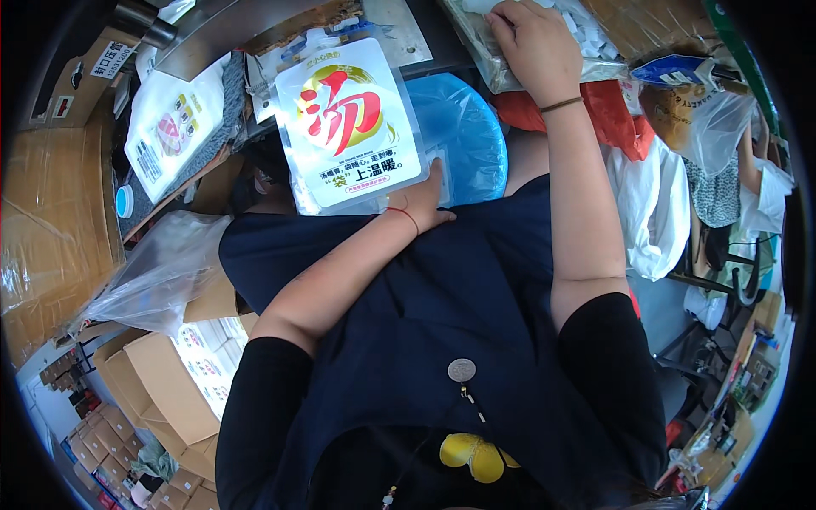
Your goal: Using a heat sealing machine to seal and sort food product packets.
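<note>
A white spout pouch [348, 127] with a red and gold print faces up in front of me, its spout end at the metal equipment. My left hand [415, 200] is at the pouch's lower right corner. One finger points up along the edge and the thumb is spread aside; the other fingers are hidden under the pouch. Beneath lies a blue-lined basin [489, 140] with clear and white pouches in it. My right hand [540, 51] rests, fingers curled, at a plastic-lined tray of small white pieces [591, 34]. Its fingertips are partly cut off by the upper edge.
At the left, another printed white pouch [174, 119] lies on a grey cloth beside a blue-ringed roll [125, 201]. An open carton [161, 382] holds stacked printed pouches. Red plastic [603, 115] and a white bag [659, 212] hang to the right. Metal equipment [212, 38] stands ahead.
</note>
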`<action>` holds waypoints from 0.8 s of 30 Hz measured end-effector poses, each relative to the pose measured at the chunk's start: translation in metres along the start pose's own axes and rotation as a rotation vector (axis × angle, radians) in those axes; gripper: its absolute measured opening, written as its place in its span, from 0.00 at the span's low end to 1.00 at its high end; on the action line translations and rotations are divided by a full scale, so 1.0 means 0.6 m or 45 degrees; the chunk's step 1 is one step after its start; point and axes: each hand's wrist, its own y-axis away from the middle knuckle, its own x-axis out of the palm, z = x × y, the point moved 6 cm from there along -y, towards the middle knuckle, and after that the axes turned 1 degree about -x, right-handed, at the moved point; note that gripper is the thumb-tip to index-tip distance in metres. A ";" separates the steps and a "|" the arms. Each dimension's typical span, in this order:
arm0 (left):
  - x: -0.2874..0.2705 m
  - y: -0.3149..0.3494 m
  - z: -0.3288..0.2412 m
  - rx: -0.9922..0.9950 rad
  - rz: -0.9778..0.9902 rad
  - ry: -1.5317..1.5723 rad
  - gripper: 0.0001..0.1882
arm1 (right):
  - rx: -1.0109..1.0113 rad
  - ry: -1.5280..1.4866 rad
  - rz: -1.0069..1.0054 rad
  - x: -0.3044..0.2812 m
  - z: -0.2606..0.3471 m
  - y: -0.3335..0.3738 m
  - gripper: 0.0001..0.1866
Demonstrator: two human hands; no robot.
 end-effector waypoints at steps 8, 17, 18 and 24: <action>0.047 -0.009 0.030 0.118 -0.124 0.117 0.32 | 0.003 -0.031 0.039 -0.004 0.007 -0.004 0.11; -0.035 0.086 -0.012 0.334 -0.383 0.210 0.07 | -0.057 -0.091 -0.049 -0.004 -0.002 0.003 0.11; -0.070 0.119 -0.017 0.366 -0.498 0.322 0.05 | -0.040 -0.128 -0.116 -0.011 0.000 0.006 0.10; -0.133 0.299 0.016 0.401 -0.699 0.620 0.10 | -0.499 -0.319 -0.602 -0.051 0.011 0.080 0.12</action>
